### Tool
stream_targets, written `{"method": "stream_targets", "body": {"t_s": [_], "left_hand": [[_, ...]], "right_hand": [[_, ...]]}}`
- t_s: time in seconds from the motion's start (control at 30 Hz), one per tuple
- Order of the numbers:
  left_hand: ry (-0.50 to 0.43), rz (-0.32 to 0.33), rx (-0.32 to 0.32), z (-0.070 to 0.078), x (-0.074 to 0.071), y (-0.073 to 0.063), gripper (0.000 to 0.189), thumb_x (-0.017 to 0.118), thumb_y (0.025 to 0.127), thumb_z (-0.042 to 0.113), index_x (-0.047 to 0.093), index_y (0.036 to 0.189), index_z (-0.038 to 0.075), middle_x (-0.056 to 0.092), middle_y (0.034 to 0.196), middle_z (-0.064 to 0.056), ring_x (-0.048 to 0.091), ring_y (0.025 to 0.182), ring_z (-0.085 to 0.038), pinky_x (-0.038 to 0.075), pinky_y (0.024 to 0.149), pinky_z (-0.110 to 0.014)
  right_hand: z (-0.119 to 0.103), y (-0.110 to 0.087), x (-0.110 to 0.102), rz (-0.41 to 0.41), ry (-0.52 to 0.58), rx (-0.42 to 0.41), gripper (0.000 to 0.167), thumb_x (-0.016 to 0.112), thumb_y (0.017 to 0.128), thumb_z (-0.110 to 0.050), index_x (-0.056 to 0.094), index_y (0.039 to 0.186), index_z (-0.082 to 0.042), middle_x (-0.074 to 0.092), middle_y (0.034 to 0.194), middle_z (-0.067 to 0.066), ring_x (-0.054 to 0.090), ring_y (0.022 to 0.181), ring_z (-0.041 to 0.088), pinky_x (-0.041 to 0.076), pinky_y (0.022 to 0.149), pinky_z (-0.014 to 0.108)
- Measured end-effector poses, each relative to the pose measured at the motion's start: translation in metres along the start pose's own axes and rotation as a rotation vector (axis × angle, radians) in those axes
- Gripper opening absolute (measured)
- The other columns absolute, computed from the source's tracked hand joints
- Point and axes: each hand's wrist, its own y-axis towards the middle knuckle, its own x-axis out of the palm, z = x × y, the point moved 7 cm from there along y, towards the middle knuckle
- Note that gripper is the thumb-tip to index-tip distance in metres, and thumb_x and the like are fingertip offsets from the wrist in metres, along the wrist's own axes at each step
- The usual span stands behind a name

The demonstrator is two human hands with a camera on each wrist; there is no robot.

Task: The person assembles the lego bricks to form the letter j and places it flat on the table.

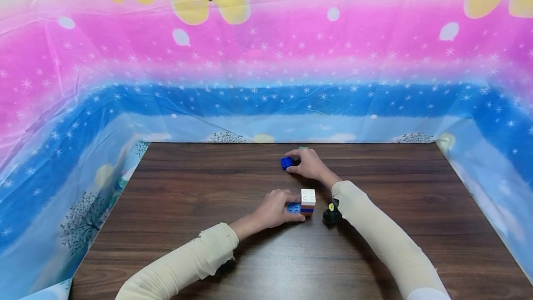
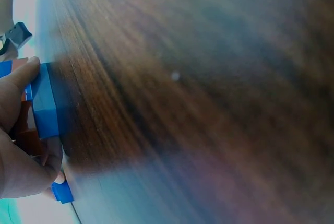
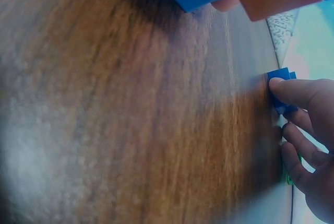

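A stack of toy building bricks, white on top (image 1: 307, 196) with dark blue and orange layers below, stands near the table's middle. A light blue brick (image 1: 294, 208) juts from its left side, low down. My left hand (image 1: 270, 209) grips this assembly from the left, thumb in front and fingers behind. In the left wrist view, the light blue brick (image 2: 46, 104) and an orange brick (image 2: 27, 132) show between the fingers. Farther back, my right hand (image 1: 310, 163) pinches a small dark blue brick (image 1: 286, 163) between thumb and fingers. The right wrist view shows that brick (image 3: 281, 88) too.
Something green (image 1: 303, 147) pokes out behind my right hand at the table's back edge, mostly hidden. A dark wrist camera (image 1: 331, 213) hangs beneath the right sleeve, right of the stack. Printed cloth (image 1: 266, 101) surrounds the wooden table (image 1: 187, 175) at the back and sides.
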Motion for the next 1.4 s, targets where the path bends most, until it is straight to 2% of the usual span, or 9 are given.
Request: {"method": "stream_targets", "body": {"t_s": [0.4,0.57,0.87,1.13,1.4], "left_hand": [[-0.003,0.000,0.007,0.001,0.000,0.000,0.050,0.084,0.085,0.041,0.075,0.125,0.012,0.073,0.101,-0.003,0.058,0.078,-0.009,0.043,0.066,-0.023],[0.002,-0.002,0.000,0.001,0.001,0.000,0.051,0.084,0.085,0.042,0.075,0.125,0.013,0.072,0.101,-0.003,0.057,0.078,-0.009,0.042,0.065,-0.022],[-0.012,-0.003,-0.004,0.000,0.001,0.000,0.052,0.084,0.084,0.042,0.075,0.124,0.010,0.072,0.099,-0.003,0.055,0.075,-0.007,0.041,0.063,-0.022],[-0.032,-0.014,-0.012,-0.002,0.001,0.001,0.053,0.083,0.085,0.042,0.074,0.125,0.008,0.072,0.100,-0.003,0.054,0.073,-0.005,0.041,0.061,-0.021],[-0.048,-0.021,-0.024,-0.002,0.001,0.000,0.054,0.083,0.086,0.041,0.073,0.126,0.006,0.071,0.095,-0.004,0.049,0.067,-0.005,0.038,0.057,-0.021]], "right_hand": [[-0.002,-0.006,-0.012,0.026,0.033,0.002,0.038,0.081,0.090,-0.024,0.070,0.125,-0.012,0.070,0.119,0.012,0.068,0.106,0.026,0.056,0.087,0.043],[-0.009,-0.008,-0.021,0.051,0.045,-0.006,0.038,0.082,0.089,-0.026,0.071,0.122,-0.012,0.071,0.115,0.010,0.069,0.103,0.024,0.057,0.087,0.042],[-0.029,-0.017,-0.042,0.076,0.039,-0.076,0.040,0.082,0.089,-0.027,0.071,0.124,-0.012,0.072,0.111,0.006,0.067,0.100,0.021,0.055,0.086,0.042],[-0.043,-0.026,-0.057,0.079,0.079,-0.093,0.042,0.080,0.091,-0.030,0.069,0.128,-0.012,0.072,0.111,0.007,0.068,0.101,0.026,0.056,0.085,0.043],[-0.057,-0.037,-0.071,0.087,0.106,-0.112,0.042,0.079,0.092,-0.031,0.069,0.129,-0.014,0.073,0.110,0.006,0.069,0.096,0.020,0.058,0.078,0.038]]}}
